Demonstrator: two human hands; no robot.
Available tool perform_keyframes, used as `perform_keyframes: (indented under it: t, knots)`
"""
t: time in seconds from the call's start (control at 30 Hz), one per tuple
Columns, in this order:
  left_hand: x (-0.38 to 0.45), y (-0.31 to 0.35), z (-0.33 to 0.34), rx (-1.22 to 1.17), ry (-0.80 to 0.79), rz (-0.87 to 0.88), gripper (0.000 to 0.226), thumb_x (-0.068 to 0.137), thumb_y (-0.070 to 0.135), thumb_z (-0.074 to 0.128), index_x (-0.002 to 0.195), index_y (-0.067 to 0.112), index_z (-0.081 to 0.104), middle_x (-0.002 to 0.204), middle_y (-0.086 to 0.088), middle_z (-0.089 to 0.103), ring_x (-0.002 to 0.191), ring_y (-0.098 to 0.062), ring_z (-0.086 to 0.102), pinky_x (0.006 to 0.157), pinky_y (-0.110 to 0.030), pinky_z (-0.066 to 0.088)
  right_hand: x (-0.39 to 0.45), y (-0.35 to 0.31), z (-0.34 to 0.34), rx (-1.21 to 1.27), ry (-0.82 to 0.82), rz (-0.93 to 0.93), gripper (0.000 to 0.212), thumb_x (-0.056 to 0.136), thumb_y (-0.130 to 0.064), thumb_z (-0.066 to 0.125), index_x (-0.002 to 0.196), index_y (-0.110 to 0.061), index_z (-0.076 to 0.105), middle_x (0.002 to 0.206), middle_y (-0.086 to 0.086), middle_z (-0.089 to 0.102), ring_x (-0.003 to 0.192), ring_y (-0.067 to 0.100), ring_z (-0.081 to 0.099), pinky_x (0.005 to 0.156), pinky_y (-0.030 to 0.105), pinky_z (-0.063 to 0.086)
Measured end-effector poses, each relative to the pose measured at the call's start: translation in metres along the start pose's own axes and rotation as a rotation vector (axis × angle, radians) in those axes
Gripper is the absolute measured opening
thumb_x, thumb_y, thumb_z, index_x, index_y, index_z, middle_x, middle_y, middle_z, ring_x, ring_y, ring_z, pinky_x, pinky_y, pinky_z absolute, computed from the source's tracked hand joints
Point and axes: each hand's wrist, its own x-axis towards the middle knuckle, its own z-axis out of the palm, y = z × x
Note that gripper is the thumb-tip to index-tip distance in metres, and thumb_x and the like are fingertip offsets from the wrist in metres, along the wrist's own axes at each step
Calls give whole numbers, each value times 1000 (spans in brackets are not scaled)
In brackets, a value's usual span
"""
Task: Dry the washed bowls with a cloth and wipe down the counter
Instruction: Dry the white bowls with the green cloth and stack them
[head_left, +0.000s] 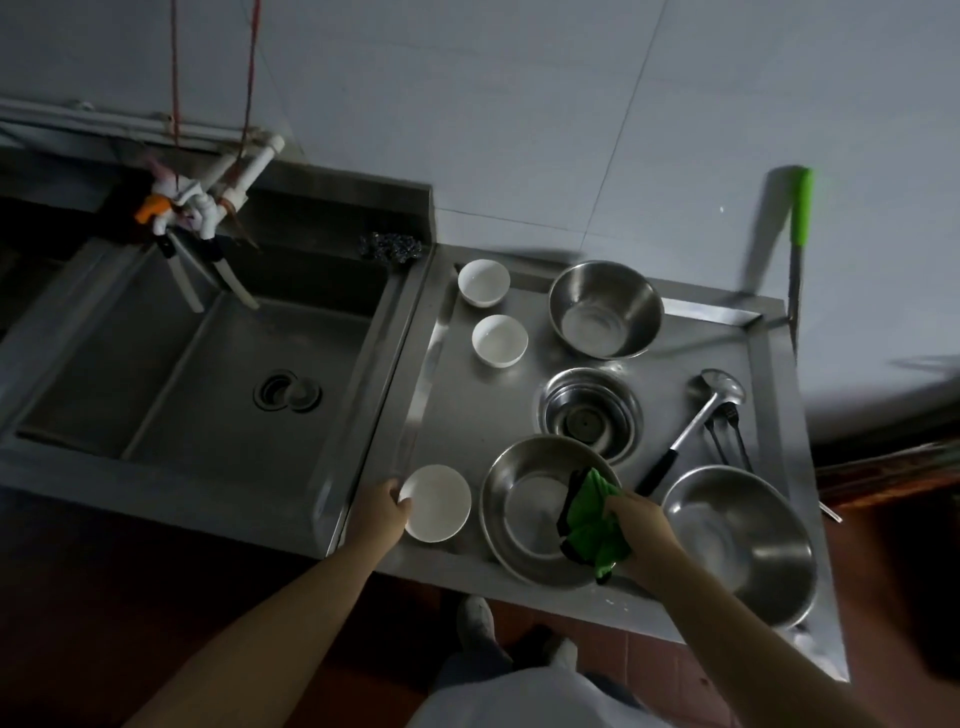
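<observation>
My left hand (383, 506) grips the left rim of a small white bowl (439, 503) at the counter's front edge. My right hand (640, 530) holds a bunched green cloth (592, 525) against the right inner side of a steel bowl (530, 512). Two more white bowls (483, 281) (500, 340) stand at the back left of the steel counter (457, 415). A deep steel bowl (605, 309) is at the back, stacked steel bowls (589, 413) in the middle, and a large steel bowl (737, 543) at the front right.
A ladle (691, 421) and dark utensils (727, 431) lie on the counter's right side. A green-handled knife (799, 244) hangs on the wall. The sink (208, 374) with taps (202, 208) and a scrubber (390, 247) is on the left.
</observation>
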Motion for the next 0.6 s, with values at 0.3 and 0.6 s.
perform_keyframes:
  t: [0.3, 0.6]
  knots:
    - [-6, 31, -5, 88, 135, -3, 14, 85, 17, 59, 73, 23, 56, 78, -3, 66, 76, -30, 64, 67, -36, 53, -29, -14, -30, 254, -136, 83, 23, 87, 2, 52, 109, 6, 57, 93, 27, 67, 84, 42, 67, 68, 46, 57]
    - [50, 77, -8, 6, 34, 102, 18, 87, 17, 63, 100, 23, 74, 101, -3, 76, 94, -25, 70, 84, -35, 56, -25, -34, -25, 359, -324, -5, 48, 72, 5, 67, 120, 5, 62, 104, 32, 68, 86, 41, 70, 69, 44, 59]
